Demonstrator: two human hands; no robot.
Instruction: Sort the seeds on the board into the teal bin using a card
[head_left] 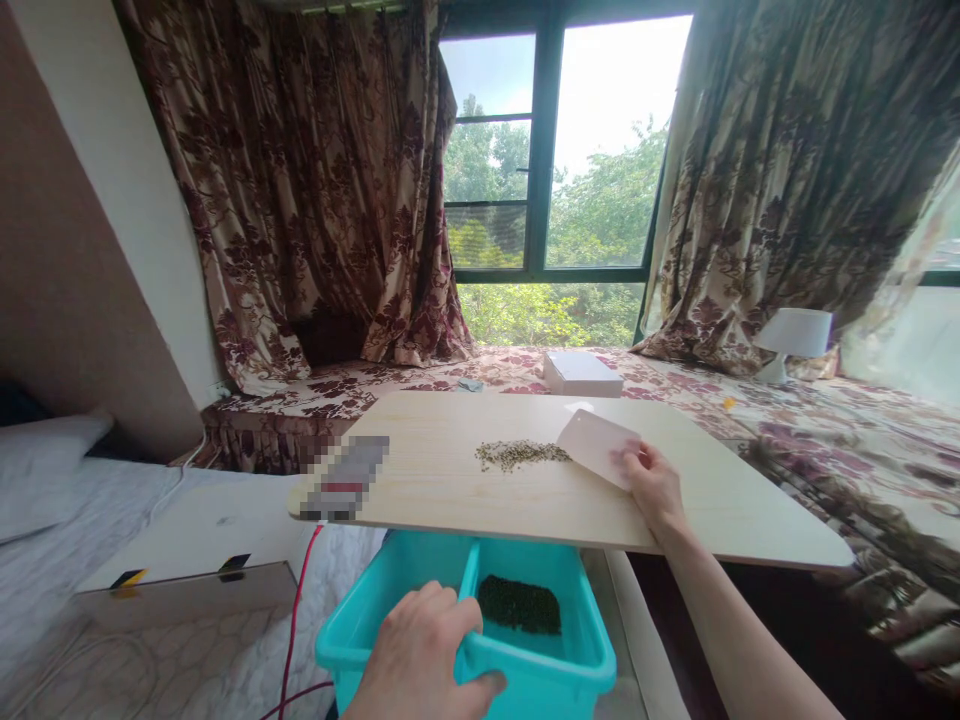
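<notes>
My right hand (654, 482) grips a thin, translucent white scraper sheet (598, 446) and holds it tilted over the wooden tabletop (435, 500). The sheet's left edge meets a scattered heap of small greenish-brown beans or seeds (517, 455). Below the near table edge, my left hand (427, 640) is closed on the front rim and divider of a turquoise two-part bin (577, 650). Dark green beans or grains (519, 604) cover part of the floor in the bin's right compartment. My hand partly hides the left compartment.
A pixelated flat object (349, 478) lies at the table's left end, with a red cable (300, 590) hanging nearby. Behind the table, a white box (583, 373) and a lamp (793, 335) stand on a flowered ledge. A large white box (195, 540) rests on the bed at left.
</notes>
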